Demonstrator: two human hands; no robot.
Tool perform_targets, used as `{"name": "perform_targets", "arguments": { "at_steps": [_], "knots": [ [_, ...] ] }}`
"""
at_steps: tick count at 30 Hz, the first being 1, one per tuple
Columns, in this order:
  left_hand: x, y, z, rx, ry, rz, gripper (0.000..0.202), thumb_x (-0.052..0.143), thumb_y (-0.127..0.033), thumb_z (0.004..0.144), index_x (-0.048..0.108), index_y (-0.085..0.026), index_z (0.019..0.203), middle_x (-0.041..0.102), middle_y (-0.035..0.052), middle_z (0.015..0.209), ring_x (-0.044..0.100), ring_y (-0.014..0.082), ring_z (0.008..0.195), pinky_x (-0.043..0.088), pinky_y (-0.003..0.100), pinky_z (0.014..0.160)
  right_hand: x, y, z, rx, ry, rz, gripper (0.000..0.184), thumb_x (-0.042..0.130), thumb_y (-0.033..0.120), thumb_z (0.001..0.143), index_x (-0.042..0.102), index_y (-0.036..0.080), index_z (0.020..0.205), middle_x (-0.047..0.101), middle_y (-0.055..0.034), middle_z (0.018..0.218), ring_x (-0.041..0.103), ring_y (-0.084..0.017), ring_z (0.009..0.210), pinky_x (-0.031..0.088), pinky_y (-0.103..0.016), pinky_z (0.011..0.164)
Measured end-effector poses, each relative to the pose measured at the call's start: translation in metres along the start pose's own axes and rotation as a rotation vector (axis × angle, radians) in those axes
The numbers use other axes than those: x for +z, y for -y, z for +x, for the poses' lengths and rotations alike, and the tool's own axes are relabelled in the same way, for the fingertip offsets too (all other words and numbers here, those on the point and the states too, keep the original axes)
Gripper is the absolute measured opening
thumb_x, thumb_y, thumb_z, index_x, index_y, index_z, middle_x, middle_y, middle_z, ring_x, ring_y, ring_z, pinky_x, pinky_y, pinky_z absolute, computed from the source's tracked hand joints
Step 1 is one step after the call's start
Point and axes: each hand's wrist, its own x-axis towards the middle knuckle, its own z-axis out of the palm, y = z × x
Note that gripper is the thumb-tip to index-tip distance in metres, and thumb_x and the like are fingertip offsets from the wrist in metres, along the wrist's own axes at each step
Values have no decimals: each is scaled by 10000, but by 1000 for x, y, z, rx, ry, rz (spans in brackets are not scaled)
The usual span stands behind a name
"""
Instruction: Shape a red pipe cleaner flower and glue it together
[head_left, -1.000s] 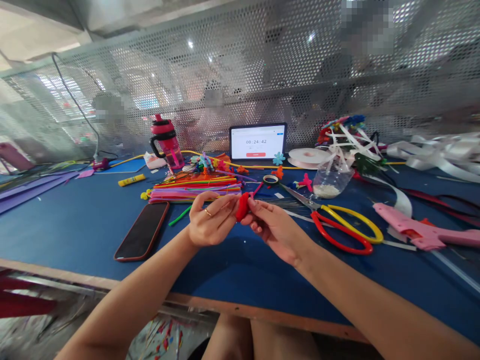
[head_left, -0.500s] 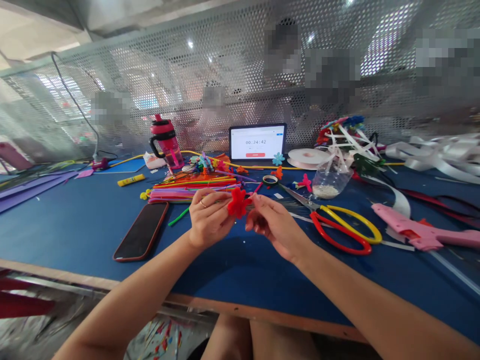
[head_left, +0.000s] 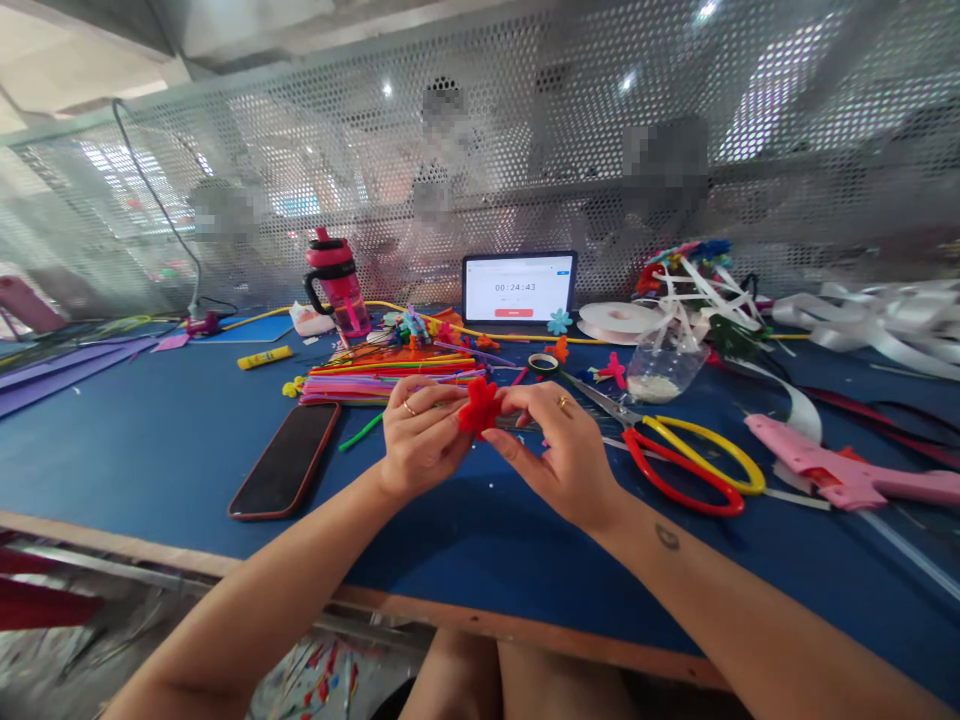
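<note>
A red fuzzy flower [head_left: 478, 408], seemingly shaped from pipe cleaner, is held up over the near middle of the table. My left hand [head_left: 424, 435] is closed and pinches it from the left, with a ring on one finger. On the other side, my right hand [head_left: 559, 450] has its thumb and index finger at the flower's right petals; the exact contact is partly hidden. Just behind my left hand lies a bundle of coloured pipe cleaners [head_left: 360, 386]. Scissors with red and yellow handles [head_left: 637, 418] rest to the right of my right hand.
A phone [head_left: 286, 462] lies left of my hands. A tablet [head_left: 519, 288] showing a timer stands at the back, near a pink bottle [head_left: 339, 285] and a ribbon spool [head_left: 619, 320]. To the right are a pink glue gun [head_left: 847, 465] and a bag of white beads [head_left: 664, 370].
My right hand has turned, its back now showing more, and its thumb has come up to the flower's lower right side. The flower has turned slightly. My left hand keeps its hold.
</note>
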Motion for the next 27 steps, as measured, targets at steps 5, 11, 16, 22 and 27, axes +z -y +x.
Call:
{"name": "perform_targets", "arguments": {
  "at_steps": [5, 11, 16, 22, 27],
  "knots": [
    [2, -1, -1, -11, 0, 8, 57, 640, -158, 719, 609, -199, 741, 696, -20, 676, 645, 136, 751, 456, 320, 786, -2, 3, 3, -39, 23, -11, 79, 501, 238, 834, 520, 216, 908, 607, -37, 846, 527, -170, 813, 416, -316, 745],
    [2, -1, -1, -35, 11, 10, 41, 618, -155, 736, 615, -195, 727, 699, -13, 688, 644, 132, 750, 460, 312, 781, -2, 2, 2, -78, 23, -40, 92, 467, 190, 842, 505, 211, 923, 600, -45, 867, 525, -169, 817, 419, -312, 755],
    [2, 0, -1, -45, 17, -30, 58, 621, -127, 724, 602, -181, 715, 698, -8, 689, 645, 137, 757, 459, 326, 784, -1, 0, 2, -131, 16, -60, 124, 456, 145, 841, 503, 209, 937, 603, -44, 870, 533, -168, 844, 427, -321, 781],
    [2, 0, 0, -24, 21, -44, 54, 624, -143, 729, 596, -187, 716, 700, -18, 686, 647, 136, 749, 461, 325, 777, 1, -1, 1, -193, -27, -72, 146, 469, 118, 830, 513, 204, 940, 617, -48, 862, 551, -171, 852, 443, -335, 782],
    [1, 1, -1, 3, 28, -29, 47, 622, -147, 729, 598, -188, 733, 702, -19, 694, 650, 140, 753, 457, 335, 785, 3, -1, 0, -189, -27, -72, 155, 467, 110, 831, 508, 207, 945, 616, -39, 852, 553, -162, 836, 446, -322, 772]
  ]
}}
